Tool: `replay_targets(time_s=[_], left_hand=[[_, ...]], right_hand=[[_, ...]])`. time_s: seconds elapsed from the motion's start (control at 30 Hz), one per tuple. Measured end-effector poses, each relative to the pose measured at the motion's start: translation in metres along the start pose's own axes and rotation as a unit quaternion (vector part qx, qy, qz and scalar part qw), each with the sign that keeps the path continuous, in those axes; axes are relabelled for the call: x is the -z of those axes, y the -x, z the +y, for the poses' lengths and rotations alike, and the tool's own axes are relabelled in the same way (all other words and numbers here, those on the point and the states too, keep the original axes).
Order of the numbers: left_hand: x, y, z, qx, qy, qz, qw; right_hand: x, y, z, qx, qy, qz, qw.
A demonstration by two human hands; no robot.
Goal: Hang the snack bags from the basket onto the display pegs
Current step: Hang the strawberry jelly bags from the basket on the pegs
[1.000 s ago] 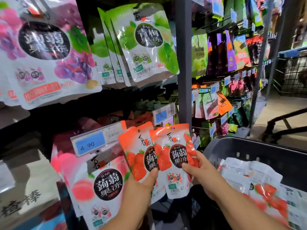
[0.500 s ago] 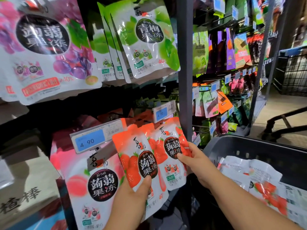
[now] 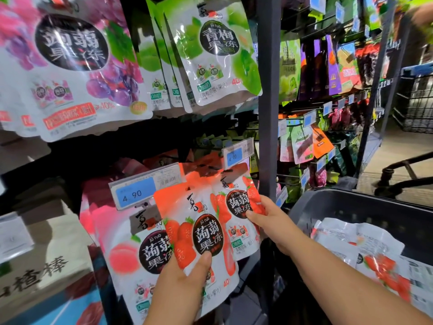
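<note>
Left hand [image 3: 185, 286] and right hand [image 3: 269, 222], one bag each
Just right of the peach bag [image 3: 131, 256] (4.90 tag above it), the left grips the front strawberry bag [image 3: 203, 233] by its bottom, thumb on top. The right pinches the back strawberry bag [image 3: 236, 202] at its edge, centre frame; spare bags [image 3: 339, 238] lie in the basket [image 3: 351, 202], lower right.

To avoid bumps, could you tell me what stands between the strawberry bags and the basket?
Head view: the dark shelf post stands between the strawberry bags and the basket, behind the right hand.
</note>
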State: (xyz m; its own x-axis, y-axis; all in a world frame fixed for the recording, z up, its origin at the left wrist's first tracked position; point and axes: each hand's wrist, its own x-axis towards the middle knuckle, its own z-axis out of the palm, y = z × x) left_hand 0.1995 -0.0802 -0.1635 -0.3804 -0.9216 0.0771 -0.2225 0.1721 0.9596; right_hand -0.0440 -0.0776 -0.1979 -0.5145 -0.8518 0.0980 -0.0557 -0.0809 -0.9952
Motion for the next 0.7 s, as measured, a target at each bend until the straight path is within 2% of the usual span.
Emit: replay_targets(time_s=[0.33, 0.63, 0.7], left_hand=[[-0.012, -0.015, -0.005, -0.009, -0.021, -0.018, 1.000], [-0.020, -0.024, -0.011, -0.032, -0.040, -0.015, 0.999], [-0.021, -0.025, -0.013, -0.039, -0.042, -0.017, 0.998]], right_hand=[[-0.013, -0.019, -0.001, -0.001, 0.114, -0.001, 0.993], [-0.004, -0.011, 0.000, 0.015, 0.155, 0.032, 0.987], [-0.005, -0.005, 0.000, 0.036, 0.181, 0.062, 0.981]])
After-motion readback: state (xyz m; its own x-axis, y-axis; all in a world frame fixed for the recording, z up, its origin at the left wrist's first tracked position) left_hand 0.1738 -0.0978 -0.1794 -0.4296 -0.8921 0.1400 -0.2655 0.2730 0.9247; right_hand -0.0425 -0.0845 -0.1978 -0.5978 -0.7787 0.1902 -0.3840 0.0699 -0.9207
